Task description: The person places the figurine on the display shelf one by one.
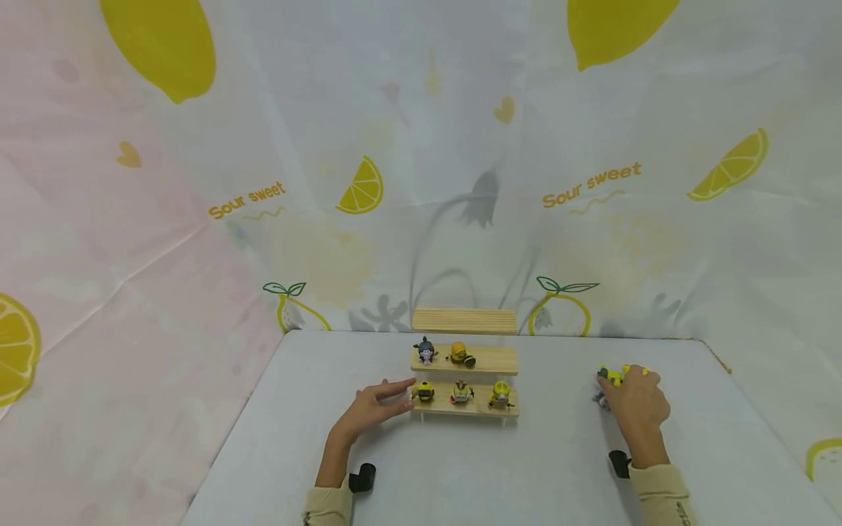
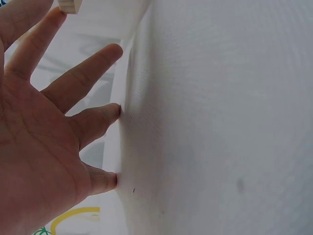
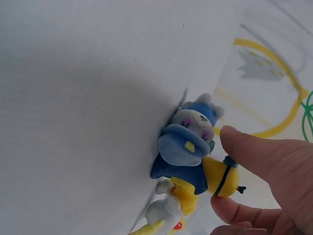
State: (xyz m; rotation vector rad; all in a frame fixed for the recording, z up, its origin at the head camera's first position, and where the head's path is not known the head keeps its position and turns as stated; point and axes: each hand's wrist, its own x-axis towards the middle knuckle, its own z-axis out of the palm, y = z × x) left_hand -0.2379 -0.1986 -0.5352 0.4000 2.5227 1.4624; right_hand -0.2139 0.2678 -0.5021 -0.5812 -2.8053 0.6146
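Note:
My left hand (image 1: 376, 408) is at the left end of a tiered wooden display shelf (image 1: 465, 321), fingers spread. In the left wrist view a fingertip touches the shelf's wooden edge (image 2: 71, 6); others rest on the white tabletop. Right of the shelf, my right hand (image 1: 639, 400) is over a small group of toy figurines. In the right wrist view its thumb and forefinger pinch a yellow figurine (image 3: 221, 177) with a dark strap. Beside that one is a blue-and-grey figurine (image 3: 183, 142). Another white-and-yellow figurine (image 3: 168, 205) is partly hidden below it.
The shelf's middle tier bears a grey-haired figurine (image 1: 426, 351) and a yellow figurine (image 1: 460, 353). On the lowest tier stand a dark-and-yellow figurine (image 1: 425, 392), a white-and-yellow one (image 1: 461, 393) and another yellow one (image 1: 501, 394). A lemon-print cloth (image 1: 408, 241) hangs behind the table.

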